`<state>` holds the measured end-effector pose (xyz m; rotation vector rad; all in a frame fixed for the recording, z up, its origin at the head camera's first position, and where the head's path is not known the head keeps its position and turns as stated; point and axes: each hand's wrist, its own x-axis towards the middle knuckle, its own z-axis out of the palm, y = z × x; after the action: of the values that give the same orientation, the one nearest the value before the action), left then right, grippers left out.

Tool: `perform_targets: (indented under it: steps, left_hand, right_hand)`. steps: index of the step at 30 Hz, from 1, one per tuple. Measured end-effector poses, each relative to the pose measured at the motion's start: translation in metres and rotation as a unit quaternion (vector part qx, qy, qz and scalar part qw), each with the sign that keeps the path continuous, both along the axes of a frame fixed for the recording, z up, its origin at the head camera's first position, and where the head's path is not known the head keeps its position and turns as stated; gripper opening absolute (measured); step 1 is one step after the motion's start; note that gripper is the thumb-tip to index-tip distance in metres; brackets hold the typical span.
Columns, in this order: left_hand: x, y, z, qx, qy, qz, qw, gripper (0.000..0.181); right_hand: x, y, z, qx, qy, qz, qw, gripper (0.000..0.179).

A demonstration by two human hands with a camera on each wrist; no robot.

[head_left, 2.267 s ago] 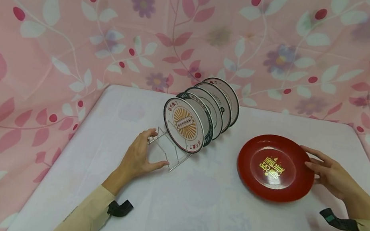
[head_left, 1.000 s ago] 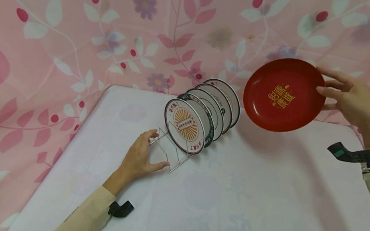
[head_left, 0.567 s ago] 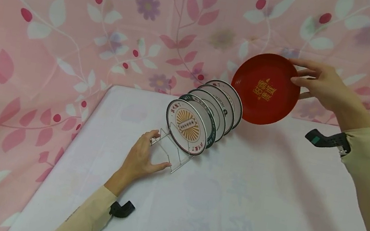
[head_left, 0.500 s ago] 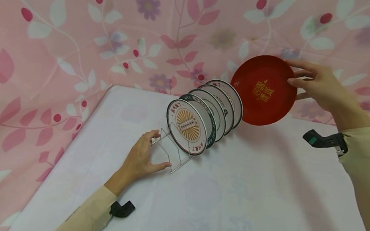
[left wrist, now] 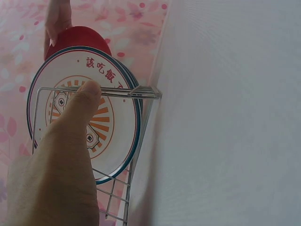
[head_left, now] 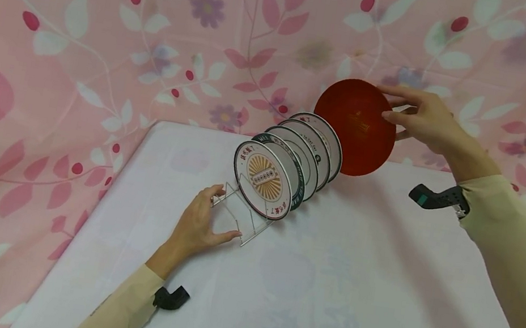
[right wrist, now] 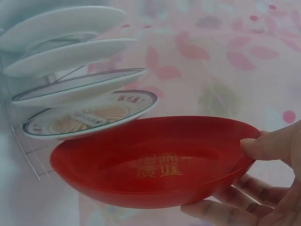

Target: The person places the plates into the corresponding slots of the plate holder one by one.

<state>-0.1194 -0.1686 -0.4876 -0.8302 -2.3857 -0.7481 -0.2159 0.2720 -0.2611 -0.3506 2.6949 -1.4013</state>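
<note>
A silver wire dish rack (head_left: 246, 221) stands on the table with several white, dark-rimmed plates (head_left: 263, 178) upright in a row. My left hand (head_left: 197, 222) grips the rack's near end between thumb and fingers; in the left wrist view the thumb (left wrist: 87, 94) lies over its top wires. At the far end my right hand (head_left: 425, 121) pinches the right rim of a red plate (head_left: 358, 130) with gold characters. That plate is tilted upright, raised off the table behind the farthest white plate, which overlaps its left edge. In the right wrist view, the red plate (right wrist: 155, 165) faces the white plates.
A white cloth (head_left: 324, 300) covers the table. Behind it hangs a pink floral curtain (head_left: 160, 27). Each sleeve carries a black wrist strap, the left one (head_left: 171, 297) near the table's front.
My right hand has lifted the red plate from the table, carried it back and left to the rack's far end, and turned it more upright. The left hand stays on the rack.
</note>
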Motion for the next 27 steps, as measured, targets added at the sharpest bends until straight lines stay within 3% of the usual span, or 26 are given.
perform_targets:
  steps: [11,17,27]
  left_hand:
    - [0.001,-0.004,-0.001,0.002,-0.005,0.005,1.0000,0.108]
    - [0.001,-0.002,-0.003,0.003,-0.002,0.002,1.0000,0.108]
    - [0.000,-0.004,-0.002,0.005,0.013,0.001,0.9999,0.108]
  right_hand:
    - [-0.005,-0.039,-0.009,0.029,0.043,0.073,0.9960,0.051]
    - [-0.006,-0.050,-0.021,0.057,0.033,0.067,0.9956,0.050]
    - [-0.016,-0.049,-0.023,0.040,0.023,0.058,0.9973,0.053]
